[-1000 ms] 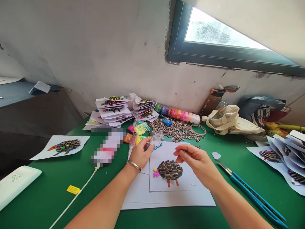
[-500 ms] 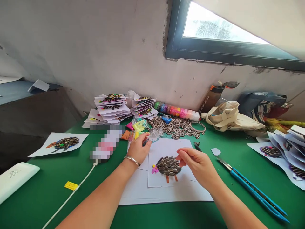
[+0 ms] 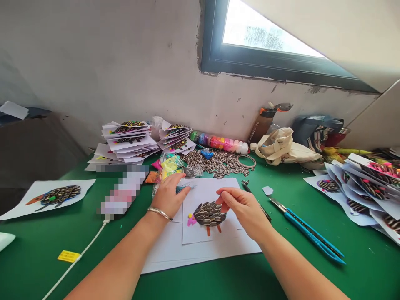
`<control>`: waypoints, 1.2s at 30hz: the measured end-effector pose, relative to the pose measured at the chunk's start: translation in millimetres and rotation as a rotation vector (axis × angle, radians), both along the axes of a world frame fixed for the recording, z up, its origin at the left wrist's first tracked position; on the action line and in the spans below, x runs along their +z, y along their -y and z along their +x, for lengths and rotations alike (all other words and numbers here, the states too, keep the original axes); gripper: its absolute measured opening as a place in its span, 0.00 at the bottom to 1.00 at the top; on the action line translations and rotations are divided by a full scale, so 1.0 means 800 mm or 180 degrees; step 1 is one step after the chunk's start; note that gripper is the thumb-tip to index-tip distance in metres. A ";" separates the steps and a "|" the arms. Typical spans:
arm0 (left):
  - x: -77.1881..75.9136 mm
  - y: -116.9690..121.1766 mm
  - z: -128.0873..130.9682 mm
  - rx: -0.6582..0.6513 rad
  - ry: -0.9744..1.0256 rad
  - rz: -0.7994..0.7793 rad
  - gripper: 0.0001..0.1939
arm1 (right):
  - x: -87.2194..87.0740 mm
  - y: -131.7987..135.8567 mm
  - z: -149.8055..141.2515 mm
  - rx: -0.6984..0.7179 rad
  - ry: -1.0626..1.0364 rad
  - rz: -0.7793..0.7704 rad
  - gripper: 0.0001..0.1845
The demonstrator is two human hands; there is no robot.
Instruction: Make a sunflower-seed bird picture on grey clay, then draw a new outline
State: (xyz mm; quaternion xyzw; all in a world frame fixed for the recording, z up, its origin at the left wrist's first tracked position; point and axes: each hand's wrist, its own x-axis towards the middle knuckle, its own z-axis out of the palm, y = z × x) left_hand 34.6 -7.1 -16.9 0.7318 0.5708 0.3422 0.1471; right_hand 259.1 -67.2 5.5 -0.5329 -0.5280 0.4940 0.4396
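Note:
My left hand (image 3: 170,193), with a bracelet on the wrist, reaches over small clear bags of coloured clay at the paper's upper left. Its thumb and fingers are apart around a teal clay packet (image 3: 181,188); a firm grip does not show. My right hand (image 3: 242,206) is pinched above the right side of a hedgehog picture (image 3: 209,214). Anything between those fingertips is too small to make out. Sunflower seeds cover the hedgehog's body, with a pink face, a yellow spot and brown legs. Its white sheet (image 3: 196,237) lies on larger white paper (image 3: 168,258).
Loose sunflower seeds (image 3: 215,162) and a tape ring (image 3: 246,161) lie behind the paper. Blue tweezers (image 3: 312,233) and a dark pen-like tool (image 3: 256,200) are at right. Stacked pictures (image 3: 131,141) stand at back left, more (image 3: 359,183) at far right. A white cable (image 3: 75,262) runs left.
My head view has turned right, shifting the scene leftward. My left hand has moved slightly over the clay bags, and teal now shows between its fingers. My right hand stays pinched above the picture.

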 end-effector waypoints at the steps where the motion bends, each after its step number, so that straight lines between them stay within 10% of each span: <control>1: 0.002 0.003 0.001 -0.0034 -0.0001 0.0154 0.19 | 0.000 -0.001 0.000 -0.0051 0.0117 0.0061 0.19; 7: 0.024 0.033 0.017 -0.0246 0.0525 0.0604 0.14 | -0.010 -0.001 -0.002 -0.0173 0.0013 0.0207 0.16; 18: 0.044 0.065 0.048 -0.1528 0.2956 -0.2750 0.22 | -0.005 0.027 -0.022 0.0272 0.1328 0.2269 0.13; 36: 0.044 0.064 0.049 -0.1369 0.3217 -0.3045 0.17 | -0.002 0.026 -0.017 0.0388 0.1178 0.2056 0.11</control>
